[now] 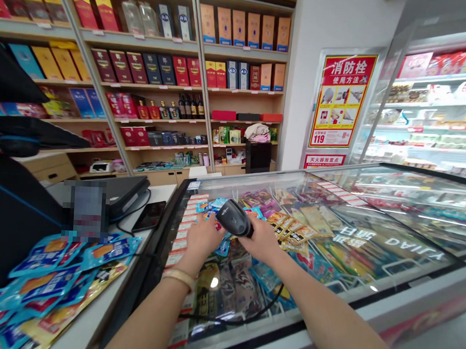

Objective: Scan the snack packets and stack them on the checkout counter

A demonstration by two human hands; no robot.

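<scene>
My right hand (261,239) is wrapped round the handle of a black barcode scanner (234,217), whose head points to the left. Close beside the scanner's head, my left hand (204,239) reaches over small blue snack packets (211,204) on the freezer's glass top. Its fingers are apart and touch the packets; the fingertips are partly hidden. To the right of the scanner lies a row of gold-and-white snack packets (288,229). A black cable (244,321) loops across the glass below my hands.
A chest freezer (418,288) holds frozen goods under glass. On the left counter (105,287) are piled blue snack packets (48,274), a phone (149,216) and a dark checkout screen (12,210). Shelves of boxed bottles (145,68) stand behind; a lit fridge (443,112) is at right.
</scene>
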